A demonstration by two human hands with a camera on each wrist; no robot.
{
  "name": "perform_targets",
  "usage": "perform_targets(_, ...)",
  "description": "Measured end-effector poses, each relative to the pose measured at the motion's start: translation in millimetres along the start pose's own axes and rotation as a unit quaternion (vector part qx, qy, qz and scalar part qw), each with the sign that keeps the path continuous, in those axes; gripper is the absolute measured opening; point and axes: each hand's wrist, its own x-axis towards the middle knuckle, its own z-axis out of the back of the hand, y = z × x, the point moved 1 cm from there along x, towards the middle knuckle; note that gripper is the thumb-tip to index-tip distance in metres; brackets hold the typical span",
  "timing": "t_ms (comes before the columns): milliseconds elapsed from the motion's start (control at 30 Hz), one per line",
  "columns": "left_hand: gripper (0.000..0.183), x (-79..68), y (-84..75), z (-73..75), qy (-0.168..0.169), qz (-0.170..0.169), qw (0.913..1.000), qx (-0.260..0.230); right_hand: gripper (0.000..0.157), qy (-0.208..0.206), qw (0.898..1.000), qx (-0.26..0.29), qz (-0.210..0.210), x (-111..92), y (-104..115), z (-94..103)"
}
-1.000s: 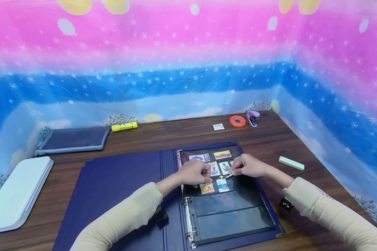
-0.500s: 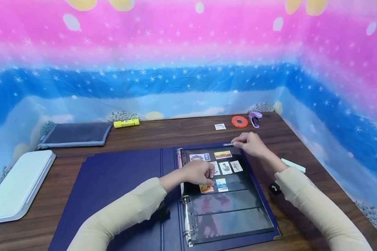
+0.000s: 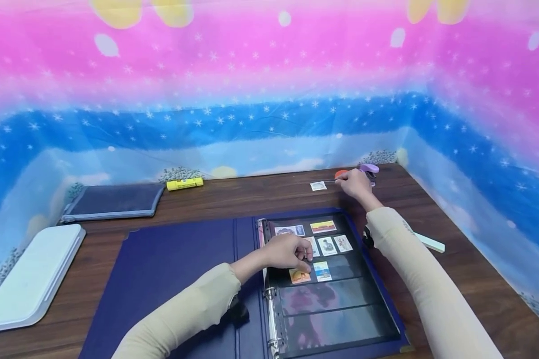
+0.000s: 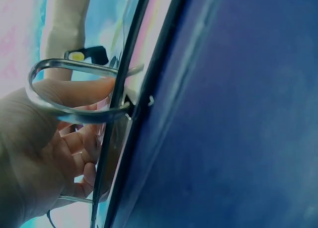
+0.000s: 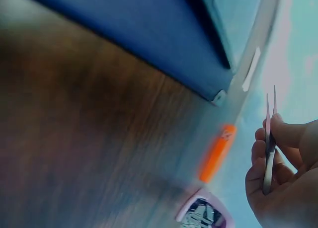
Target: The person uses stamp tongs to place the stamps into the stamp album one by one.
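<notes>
My right hand pinches metal tweezers between thumb and fingers. Their two tips stand slightly apart in the right wrist view. In the head view they reach left, close to a loose pale stamp on the table; whether they touch it I cannot tell. A blue ring-binder stamp album lies spread out, its black pocket page on the right holding several stamps, one with a blue picture. Over that page lies my left hand, fingers loosely bent, its thumb by the page beside a metal ring.
An orange tape roll and a purple stapler are partly behind my right hand. A pale green stick lies right of the album. At left are a yellow glue stick, a dark zip pouch and a white case.
My right hand has moved with the tweezers from the middle of the page, past its top edge, to the loose stamp at the back. My left hand has stayed on the page.
</notes>
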Motion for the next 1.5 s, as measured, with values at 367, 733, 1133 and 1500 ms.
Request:
perform_targets(367, 0.016, 0.8, -3.4, -2.1, 0.005, -0.005, 0.9999, 0.015, 0.026, 0.017, 0.999, -0.032, -0.025, 10.8, -8.2, -8.8)
perform_targets(733, 0.016, 1.8, -2.7, 3.1, 0.006, -0.006, 0.9996, 0.027, 0.024, 0.019, 0.999, -0.033, -0.024, 14.4, -0.6, -2.2)
perform_targets(1133, 0.016, -2.1, 4.4, 8.2, -0.006, 0.014, 0.9995, 0.028, 0.031, 0.057, 0.998, -0.007, -0.022, 16.4, 9.0, 6.9)
perform_targets(1500, 0.016, -3.7, 2.2, 0.1, 0.001, 0.004, 0.9996, 0.027, 0.025, 0.073, 0.997, -0.021, -0.008, 16.8, 1.0, -8.5)
